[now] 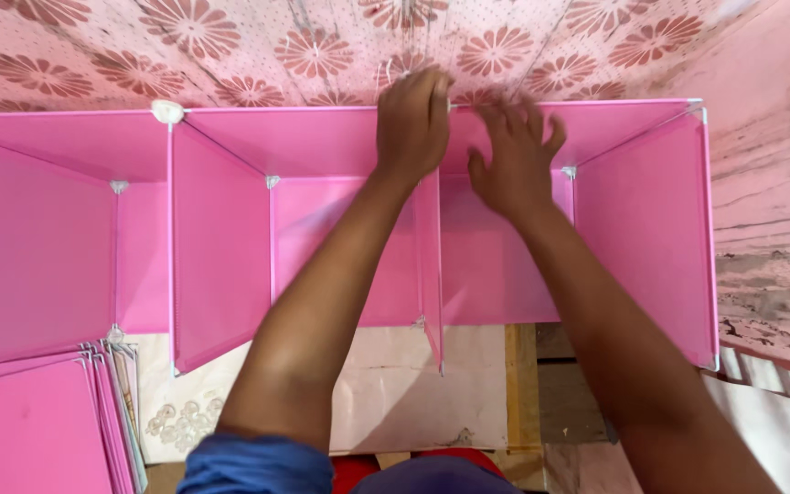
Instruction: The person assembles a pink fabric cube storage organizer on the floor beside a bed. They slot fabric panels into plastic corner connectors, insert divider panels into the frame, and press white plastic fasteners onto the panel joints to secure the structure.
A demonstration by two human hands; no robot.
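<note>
my left hand [411, 123] grips the top of the middle panel [430, 265] at the back rail; my right hand [514, 160] lies open beside it. pressing unevenly could pop the panel loose.

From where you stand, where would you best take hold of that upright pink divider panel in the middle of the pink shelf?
Probably at its top corner by the back rim, from above, as the left hand does now. The pink divider panel is thin and stands on edge, so pinching both faces near the joint should steady it; its free front edge would likely flex. The right hand rests beside it.
</note>
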